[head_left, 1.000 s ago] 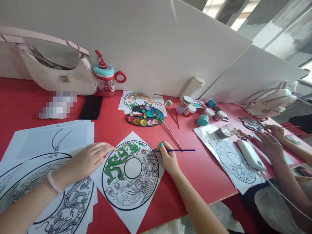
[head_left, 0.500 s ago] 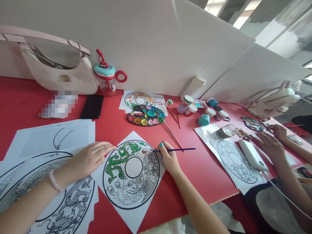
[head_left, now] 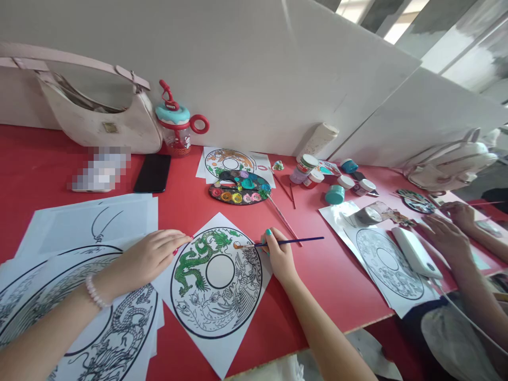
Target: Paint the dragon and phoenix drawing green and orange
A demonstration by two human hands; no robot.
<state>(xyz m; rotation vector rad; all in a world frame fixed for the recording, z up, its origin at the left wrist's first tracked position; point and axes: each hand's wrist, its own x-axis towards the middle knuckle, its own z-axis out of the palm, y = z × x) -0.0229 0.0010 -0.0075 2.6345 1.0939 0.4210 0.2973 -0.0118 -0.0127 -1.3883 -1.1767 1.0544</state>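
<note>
Far left, printed sheets (head_left: 130,328) are lying in an overlapping pile under the left forearm; a pale handbag (head_left: 107,124) is standing beyond, by the wall. Left hand (head_left: 154,259) is lying over the pile, fingers extended and held close together, tips at the upper-left edge of the dragon sheet (head_left: 220,270). That sheet is lying cornerwise on the red table (head_left: 317,301) between the hands, its dragon showing green (the bird is showing only line work). Just beyond, a palette (head_left: 243,192) is overlapping another drawing (head_left: 230,154). Right hand (head_left: 280,254) is pinching a dark-blue brush (head_left: 311,239) between thumb and fingers, bristles pointing at the ring's upper right; cannot tell whether they are touching paper. Farther right, paint jars (head_left: 335,194) are standing grouped; a co-worker's hand (head_left: 446,235) is showing beside a white device (head_left: 416,253).
</note>
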